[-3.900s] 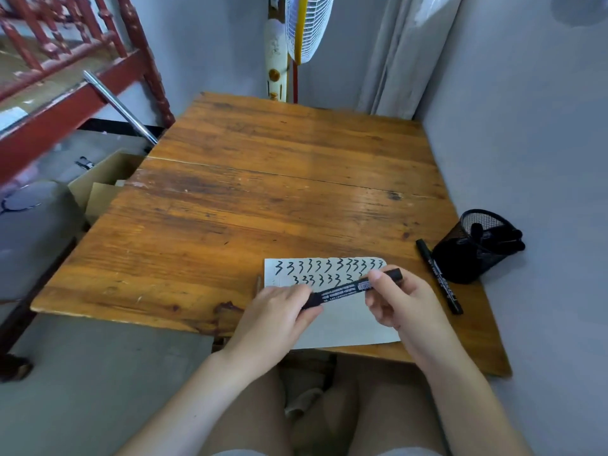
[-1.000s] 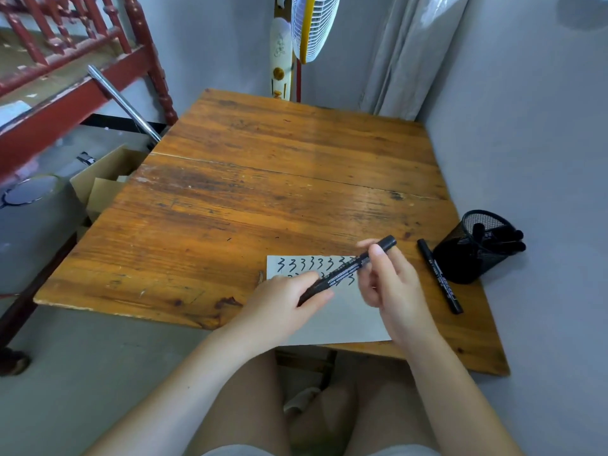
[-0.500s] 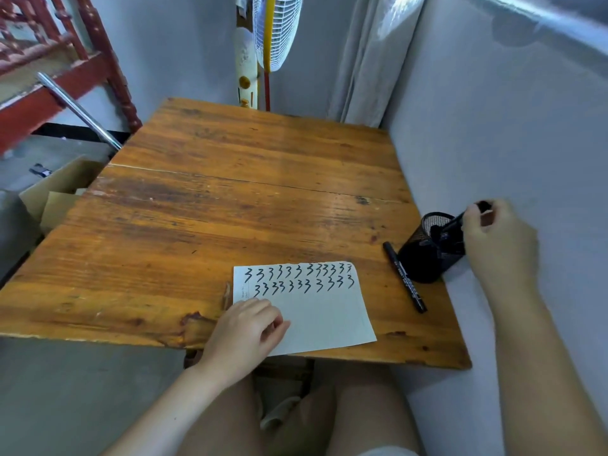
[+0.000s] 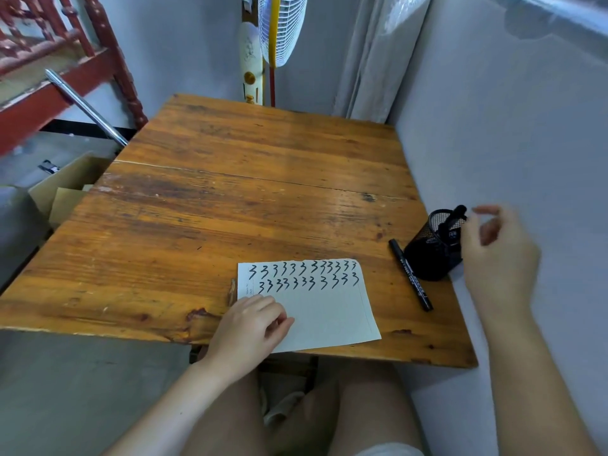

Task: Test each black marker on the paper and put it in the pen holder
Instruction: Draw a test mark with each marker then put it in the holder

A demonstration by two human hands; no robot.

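A white paper [image 4: 325,311] with two rows of black test marks lies at the table's near edge. My left hand [image 4: 251,325] rests on its lower left corner, fingers loosely curled, holding nothing. A black mesh pen holder [image 4: 427,255] stands at the table's right edge with black markers [image 4: 452,222] sticking out of it. My right hand [image 4: 496,255] hovers just right of the holder, fingers relaxed and empty. One black marker [image 4: 410,275] lies on the wood between the paper and the holder.
The wooden table [image 4: 230,205] is pushed against a grey wall on the right. A fan [image 4: 279,31] stands behind it, a red wooden frame [image 4: 59,77] and a cardboard box [image 4: 65,192] to the left. My knees are under the near edge.
My right hand carried the marker from the paper to the pen holder and let it go there. My left hand dropped onto the paper's corner.
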